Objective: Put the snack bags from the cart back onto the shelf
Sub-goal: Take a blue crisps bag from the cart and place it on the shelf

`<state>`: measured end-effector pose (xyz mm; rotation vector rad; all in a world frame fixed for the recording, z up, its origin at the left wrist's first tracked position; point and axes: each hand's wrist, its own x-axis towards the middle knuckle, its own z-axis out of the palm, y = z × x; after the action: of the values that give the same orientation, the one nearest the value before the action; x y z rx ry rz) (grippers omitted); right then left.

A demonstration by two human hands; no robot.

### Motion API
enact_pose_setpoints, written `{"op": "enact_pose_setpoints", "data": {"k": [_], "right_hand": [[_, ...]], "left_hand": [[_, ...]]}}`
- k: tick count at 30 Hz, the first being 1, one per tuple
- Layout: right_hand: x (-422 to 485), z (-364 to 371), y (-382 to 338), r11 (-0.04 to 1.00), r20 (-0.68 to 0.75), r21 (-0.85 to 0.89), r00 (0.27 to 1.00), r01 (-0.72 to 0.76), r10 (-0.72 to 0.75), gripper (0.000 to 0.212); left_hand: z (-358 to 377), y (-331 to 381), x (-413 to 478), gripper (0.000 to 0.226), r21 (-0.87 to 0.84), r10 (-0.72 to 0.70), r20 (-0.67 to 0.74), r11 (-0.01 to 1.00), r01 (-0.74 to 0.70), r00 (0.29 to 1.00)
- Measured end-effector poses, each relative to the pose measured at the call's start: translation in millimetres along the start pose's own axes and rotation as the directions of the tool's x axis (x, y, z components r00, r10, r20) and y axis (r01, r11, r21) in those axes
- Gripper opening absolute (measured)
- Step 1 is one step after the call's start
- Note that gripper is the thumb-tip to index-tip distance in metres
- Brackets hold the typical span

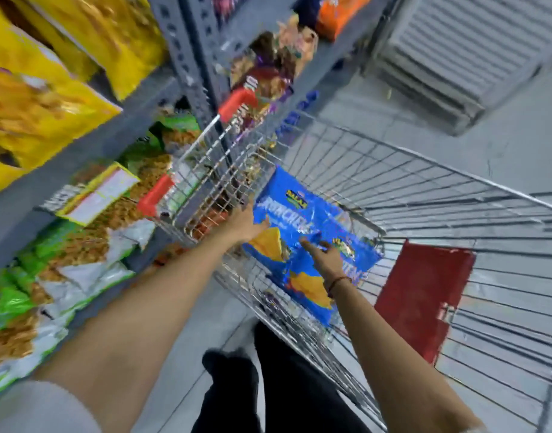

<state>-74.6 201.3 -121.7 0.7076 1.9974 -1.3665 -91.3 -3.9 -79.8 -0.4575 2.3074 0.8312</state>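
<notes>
Two blue snack bags with yellow chip pictures lie in the wire cart (424, 170); the upper blue bag (302, 210) overlaps the lower blue bag (306, 289). My left hand (246, 225) rests on the upper bag's left edge, its thumb on the front. My right hand (326, 256) lies on top of the bags with its fingers spread and pointing left. The frame is blurred, so I cannot see whether either hand has closed on a bag. The grey shelf (90, 145) stands to the left of the cart.
The shelf holds yellow bags (34, 98) on top, green and white bags (65, 264) below, brown and orange bags (268, 73) further along. Red handle caps (155, 195) mark the cart's near corner. A red flap (424, 295) hangs in the cart. Grey floor and a white slatted panel (462, 48) lie beyond.
</notes>
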Motion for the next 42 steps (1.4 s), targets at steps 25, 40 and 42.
{"op": "enact_pose_setpoints", "data": {"k": [25,40,42], "right_hand": [[49.9,35.2,-10.8,0.914,-0.019,0.392,0.994,0.106,-0.108,0.048],[-113.6,-47.8,-178.3,0.659,-0.024,0.467,0.753,0.59,-0.658,0.046],[-143.0,-54.6,-211.3,0.591,-0.035,0.472,0.684,0.654,-0.729,0.049]], "left_hand": [[8.3,-21.6,53.0,0.066,-0.347,-0.027,0.14,0.935,0.074,0.99],[-132.6,63.8,-112.2,0.089,-0.668,0.301,-0.254,0.633,-0.392,0.919],[-162.2,81.0,-146.9,0.094,-0.61,0.344,-0.36,0.616,-0.498,0.867]]}}
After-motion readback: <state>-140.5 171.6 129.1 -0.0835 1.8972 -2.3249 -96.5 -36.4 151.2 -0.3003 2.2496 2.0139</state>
